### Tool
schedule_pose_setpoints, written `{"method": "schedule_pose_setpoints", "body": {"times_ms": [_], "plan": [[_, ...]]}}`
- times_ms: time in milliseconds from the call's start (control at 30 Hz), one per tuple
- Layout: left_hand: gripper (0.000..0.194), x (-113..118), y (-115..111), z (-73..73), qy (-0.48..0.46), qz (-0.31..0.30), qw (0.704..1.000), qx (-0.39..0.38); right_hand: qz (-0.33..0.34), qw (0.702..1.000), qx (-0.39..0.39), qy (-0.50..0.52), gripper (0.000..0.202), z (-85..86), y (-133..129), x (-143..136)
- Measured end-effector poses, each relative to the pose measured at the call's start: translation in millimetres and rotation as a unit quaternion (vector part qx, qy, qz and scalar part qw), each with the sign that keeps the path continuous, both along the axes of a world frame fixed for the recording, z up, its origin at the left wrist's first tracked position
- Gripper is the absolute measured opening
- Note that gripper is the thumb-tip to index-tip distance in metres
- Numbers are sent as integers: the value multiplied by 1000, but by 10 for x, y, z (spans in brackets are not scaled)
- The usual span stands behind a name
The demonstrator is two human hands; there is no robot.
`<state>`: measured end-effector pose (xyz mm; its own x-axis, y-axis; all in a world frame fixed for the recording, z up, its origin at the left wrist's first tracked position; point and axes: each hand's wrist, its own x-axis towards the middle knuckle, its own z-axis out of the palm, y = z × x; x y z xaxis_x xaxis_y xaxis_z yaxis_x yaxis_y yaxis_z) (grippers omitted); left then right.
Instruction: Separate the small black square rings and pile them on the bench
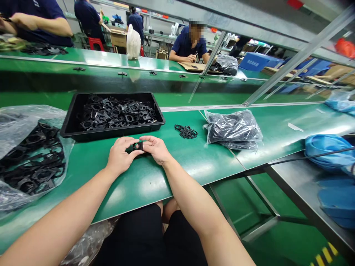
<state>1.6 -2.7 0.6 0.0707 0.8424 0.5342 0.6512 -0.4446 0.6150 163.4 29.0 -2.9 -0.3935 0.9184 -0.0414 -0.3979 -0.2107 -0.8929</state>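
Note:
Between my two hands is a small black plastic part point(138, 146) with a round hole, held just above the green tabletop. My left hand point(121, 154) grips its left side with fingers and thumb. On the other side, my right hand point(155, 148) pinches it between thumb and fingers. Behind my hands stands a black tray point(119, 133) heaped with black plastic parts point(113, 112). To the right of the tray lies a small pile of black rings point(186, 131).
A clear bag of black parts point(33, 159) lies open at the left. A filled plastic bag point(233, 129) rests right of the rings. Beyond runs a conveyor belt point(166, 83) with scattered parts. Several people work behind it. A metal side table point(299, 184) stands at the right.

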Motion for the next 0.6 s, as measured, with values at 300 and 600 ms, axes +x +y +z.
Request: {"method": "schedule_pose_setpoints", "body": {"times_ms": [300,600], "plan": [[34,39,-1,2,-96,2,994,-60,-16,1000,1,-3,38,11,12,-8],[52,70,20,-25,-336,-37,922,-189,-56,996,37,-62,35,30,21,6]]}}
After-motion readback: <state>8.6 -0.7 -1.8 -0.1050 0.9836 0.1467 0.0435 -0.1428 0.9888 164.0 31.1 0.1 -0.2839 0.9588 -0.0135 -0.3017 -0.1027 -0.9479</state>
